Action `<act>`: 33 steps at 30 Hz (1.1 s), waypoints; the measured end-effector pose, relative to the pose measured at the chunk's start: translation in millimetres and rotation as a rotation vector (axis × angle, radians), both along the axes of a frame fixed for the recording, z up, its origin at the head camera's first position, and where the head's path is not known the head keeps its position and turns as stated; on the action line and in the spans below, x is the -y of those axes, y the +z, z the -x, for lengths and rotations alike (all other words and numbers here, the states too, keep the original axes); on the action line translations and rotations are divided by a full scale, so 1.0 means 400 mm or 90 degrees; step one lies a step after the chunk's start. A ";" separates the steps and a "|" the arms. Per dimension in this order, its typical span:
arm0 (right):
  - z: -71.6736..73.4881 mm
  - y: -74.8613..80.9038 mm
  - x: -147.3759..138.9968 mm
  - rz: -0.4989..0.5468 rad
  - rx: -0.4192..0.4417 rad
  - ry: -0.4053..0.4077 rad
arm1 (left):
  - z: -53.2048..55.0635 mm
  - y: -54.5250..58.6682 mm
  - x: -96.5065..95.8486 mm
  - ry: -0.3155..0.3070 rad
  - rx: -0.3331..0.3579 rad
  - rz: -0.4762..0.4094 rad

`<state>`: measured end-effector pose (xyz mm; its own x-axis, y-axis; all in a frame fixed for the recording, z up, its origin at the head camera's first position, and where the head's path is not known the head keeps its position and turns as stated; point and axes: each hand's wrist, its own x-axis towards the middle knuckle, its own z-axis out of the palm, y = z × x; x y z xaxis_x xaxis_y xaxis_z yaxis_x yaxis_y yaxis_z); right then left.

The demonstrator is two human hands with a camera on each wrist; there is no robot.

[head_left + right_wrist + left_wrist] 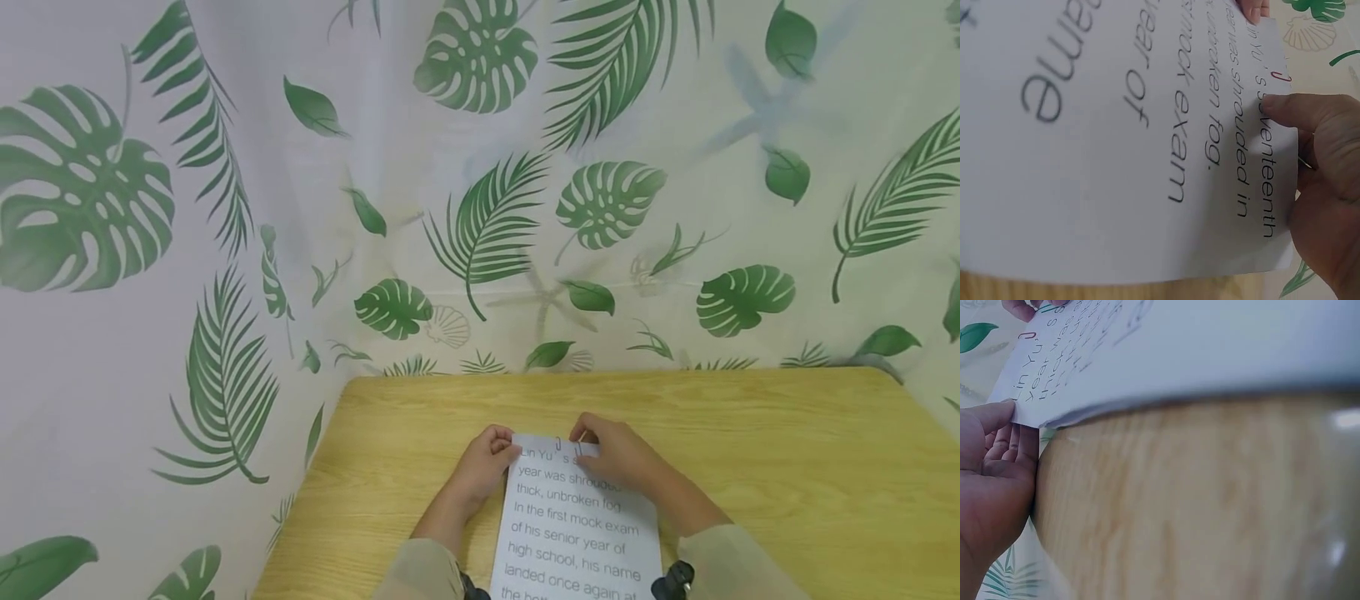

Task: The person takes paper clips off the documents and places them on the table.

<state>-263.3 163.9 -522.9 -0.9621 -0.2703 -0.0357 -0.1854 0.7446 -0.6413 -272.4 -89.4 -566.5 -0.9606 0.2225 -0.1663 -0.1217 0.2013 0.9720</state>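
Printed white sheets of paper (573, 533) with large black text are held up over the table, their top edge away from me. My left hand (480, 467) pinches the top left corner, thumb on the printed face and fingers behind, as the left wrist view shows. A red paper clip (1027, 335) sits on the top edge, with a green paper clip (1046, 307) farther along it. My right hand (618, 457) grips the top edge right of the red clip, its thumb (1285, 107) over the first line of text. Its other fingers are mostly hidden behind the paper.
Under the paper lies a yellow wood-grain table (787, 467) with rounded far corners. A white cloth (675, 100) printed with green leaves hangs behind the table and along its left side. Dark wrist straps (672, 581) show at both cuffs.
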 end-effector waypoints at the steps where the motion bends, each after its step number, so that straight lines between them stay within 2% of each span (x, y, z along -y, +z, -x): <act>1: -0.001 -0.004 -0.001 -0.002 -0.006 0.000 | 0.000 0.000 0.001 -0.001 0.001 0.002; 7: -0.007 -0.018 -0.006 -0.001 -0.032 -0.017 | 0.002 -0.002 -0.001 0.000 -0.001 0.011; 20: 0.000 -0.020 -0.021 0.009 -0.073 -0.049 | 0.004 -0.006 -0.004 0.018 -0.003 -0.004; 27: 0.004 0.001 -0.042 0.033 -0.080 -0.090 | 0.002 -0.009 -0.002 0.026 -0.002 -0.021; 33: -0.004 0.024 -0.090 0.060 -0.139 -0.111 | 0.004 -0.013 -0.002 0.031 -0.005 -0.024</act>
<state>-261.6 199.9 -513.2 -0.9764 -0.0922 0.1952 -0.2013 0.7159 -0.6686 -273.8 -88.6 -571.7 -0.9716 0.1820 -0.1512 -0.1227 0.1591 0.9796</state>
